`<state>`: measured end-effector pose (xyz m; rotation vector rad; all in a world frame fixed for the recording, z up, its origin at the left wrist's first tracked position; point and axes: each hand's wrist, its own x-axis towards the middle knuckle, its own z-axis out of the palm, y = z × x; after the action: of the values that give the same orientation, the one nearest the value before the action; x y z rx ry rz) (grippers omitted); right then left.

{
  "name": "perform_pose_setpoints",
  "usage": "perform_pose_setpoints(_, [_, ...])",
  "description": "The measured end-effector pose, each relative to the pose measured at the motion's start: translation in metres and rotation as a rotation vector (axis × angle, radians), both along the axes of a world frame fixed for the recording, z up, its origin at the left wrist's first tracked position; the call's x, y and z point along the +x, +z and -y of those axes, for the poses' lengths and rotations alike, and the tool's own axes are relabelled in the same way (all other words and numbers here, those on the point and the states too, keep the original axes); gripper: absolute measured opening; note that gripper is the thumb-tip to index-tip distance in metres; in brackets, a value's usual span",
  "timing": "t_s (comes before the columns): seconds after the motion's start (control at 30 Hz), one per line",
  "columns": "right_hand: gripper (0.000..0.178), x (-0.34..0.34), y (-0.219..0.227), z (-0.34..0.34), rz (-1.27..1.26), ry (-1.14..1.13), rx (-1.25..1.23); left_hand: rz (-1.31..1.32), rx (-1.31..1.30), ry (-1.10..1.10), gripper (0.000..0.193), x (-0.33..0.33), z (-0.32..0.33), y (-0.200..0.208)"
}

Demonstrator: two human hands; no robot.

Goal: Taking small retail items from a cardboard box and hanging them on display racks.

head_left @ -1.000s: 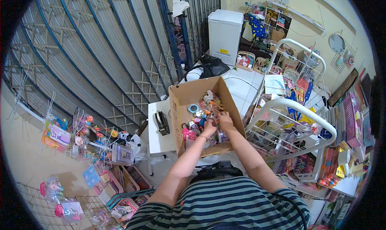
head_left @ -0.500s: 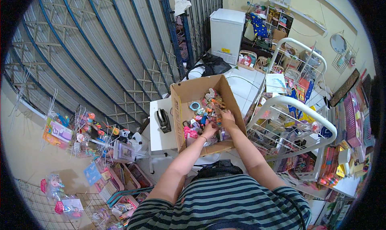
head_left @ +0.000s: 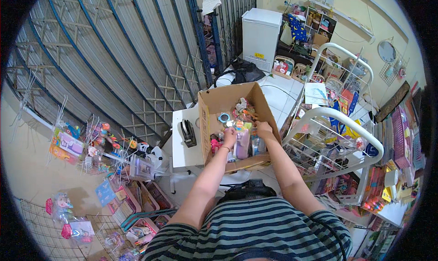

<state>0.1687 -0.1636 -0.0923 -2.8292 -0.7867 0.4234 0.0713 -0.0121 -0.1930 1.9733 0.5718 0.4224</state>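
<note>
An open cardboard box (head_left: pixel 204 131) full of small mixed trinkets stands in front of me, and both my hands are inside it. My left hand (head_left: pixel 230 138) pinches the edge of a clear packet (head_left: pixel 242 144) with a purple item in it and a colourful top; the packet stands up over the other pieces. My right hand (head_left: pixel 265 130) is at the box's right side, just beside the packet, its fingers curled; what they hold, if anything, is hidden. A round blue-rimmed piece (head_left: pixel 224 118) and pink pieces (head_left: pixel 215 144) lie toward the box's left.
Left of the box is a white table (head_left: pixel 185 156) with a black elongated device (head_left: pixel 187 132) on it. A white wire rack (head_left: pixel 331 117) crowded with goods stands at right. Hanging toys (head_left: pixel 102 140) and pink baskets (head_left: pixel 127 199) are at left. A white chest freezer (head_left: pixel 261 35) stands behind.
My left hand has come up a little and now has the purple packet, raised into view among the trinkets. My right hand has shifted slightly right, and its fingers have drawn in.
</note>
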Motion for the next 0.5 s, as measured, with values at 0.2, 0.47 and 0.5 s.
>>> perform_pose_setpoints(0.2, [0.017,0.009,-0.005,-0.008,-0.079,0.065,0.029,0.173,-0.204,0.067,0.018,-0.006,-0.016,-0.011])
perform_pose_setpoints(0.47, [0.030,-0.001,0.011,-0.012,-0.008,0.157,0.039,-0.075,-0.215,-0.177,0.026,-0.019,-0.013,0.008])
perform_pose_setpoints(0.5, [0.030,-0.003,0.017,-0.011,-0.010,0.155,0.037,-0.125,-0.169,-0.193,0.026,-0.018,-0.010,0.010])
